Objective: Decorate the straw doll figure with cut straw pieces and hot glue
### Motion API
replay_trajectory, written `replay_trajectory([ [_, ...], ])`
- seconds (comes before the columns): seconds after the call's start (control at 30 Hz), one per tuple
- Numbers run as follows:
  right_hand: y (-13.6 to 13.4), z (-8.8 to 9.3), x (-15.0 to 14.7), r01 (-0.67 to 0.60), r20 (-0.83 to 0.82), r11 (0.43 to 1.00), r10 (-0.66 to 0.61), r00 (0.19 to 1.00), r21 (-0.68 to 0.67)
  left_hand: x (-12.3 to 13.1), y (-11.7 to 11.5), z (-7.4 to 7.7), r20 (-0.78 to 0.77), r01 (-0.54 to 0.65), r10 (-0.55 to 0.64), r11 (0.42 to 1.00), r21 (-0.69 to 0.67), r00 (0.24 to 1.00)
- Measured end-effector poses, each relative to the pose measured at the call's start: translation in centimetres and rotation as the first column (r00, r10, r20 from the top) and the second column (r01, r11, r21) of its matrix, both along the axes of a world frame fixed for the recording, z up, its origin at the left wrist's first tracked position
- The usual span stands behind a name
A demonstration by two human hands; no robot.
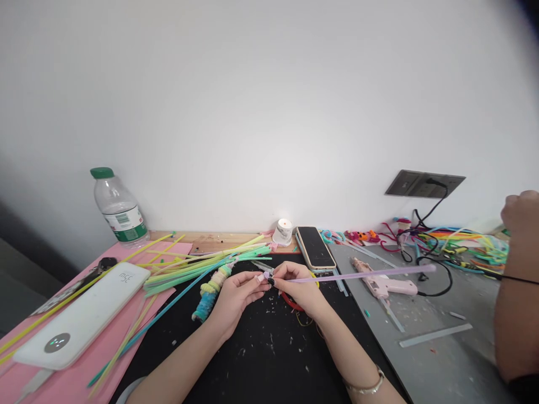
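A long light-purple pipe cleaner [357, 276] runs out to the right from between my two hands. My left hand [238, 294] pinches its short, bunched end at the fingertips. My right hand [302, 289] grips it close by, thumb and fingers pressed together. A small black piece [270, 281] shows between the two sets of fingertips; I cannot make out its kind. Partly hidden beneath my right hand is a tool with red handles [291, 302]. Left of my left hand lies a coiled pipe cleaner piece [213, 292] in yellow, green and blue.
Loose green and yellow pipe cleaners [185, 275] lie left, near a white power bank [84, 320] and plastic bottle [122, 207]. Behind my hands are a paper cup [283, 232] and phone [315, 248]. A corded pink glue gun [385, 285] lies right, near another person's arm [517, 292].
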State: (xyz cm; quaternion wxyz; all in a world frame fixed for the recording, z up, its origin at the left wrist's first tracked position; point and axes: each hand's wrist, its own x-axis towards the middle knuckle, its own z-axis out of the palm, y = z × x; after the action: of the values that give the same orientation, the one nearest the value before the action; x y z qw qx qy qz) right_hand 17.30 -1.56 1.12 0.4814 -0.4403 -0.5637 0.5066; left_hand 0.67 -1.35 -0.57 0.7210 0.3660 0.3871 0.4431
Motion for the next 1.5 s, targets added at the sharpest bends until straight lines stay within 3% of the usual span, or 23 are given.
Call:
replay_trajectory([
  [0.13,0.0,-0.2,0.0,0.03,0.01,0.997,-0.029,1.0,-0.065,0.0,0.0,0.0,0.001,0.013,-0.013,1.0,0.0,1.0],
  [0.37,0.3,-0.5,0.3,0.011,-0.034,0.998,-0.013,0.999,-0.054,0.0,-0.1,0.0,0.013,0.065,-0.065,0.998,0.006,0.998],
  [0.7,-0.2,0.7,0.7,-0.043,-0.062,0.997,0.039,0.997,-0.069,-0.1,-0.2,0.6,0.006,0.15,-0.15,0.988,0.027,0.989],
  [0.83,-0.4,0.9,0.6,-0.075,-0.027,0.995,0.073,0.997,-0.063,-0.1,-0.1,0.4,0.017,0.153,-0.154,0.987,0.047,0.988],
  [1.23,-0.2,0.5,0.4,-0.02,0.07,1.0,0.021,0.997,-0.011,0.0,0.0,0.4,0.004,0.084,-0.084,0.996,-0.004,0.996],
  [1.5,-0.4,0.9,0.4,-0.051,0.08,0.999,0.051,0.995,0.001,-0.2,0.1,0.4,-0.003,0.13,-0.13,0.991,-0.012,0.992],
])
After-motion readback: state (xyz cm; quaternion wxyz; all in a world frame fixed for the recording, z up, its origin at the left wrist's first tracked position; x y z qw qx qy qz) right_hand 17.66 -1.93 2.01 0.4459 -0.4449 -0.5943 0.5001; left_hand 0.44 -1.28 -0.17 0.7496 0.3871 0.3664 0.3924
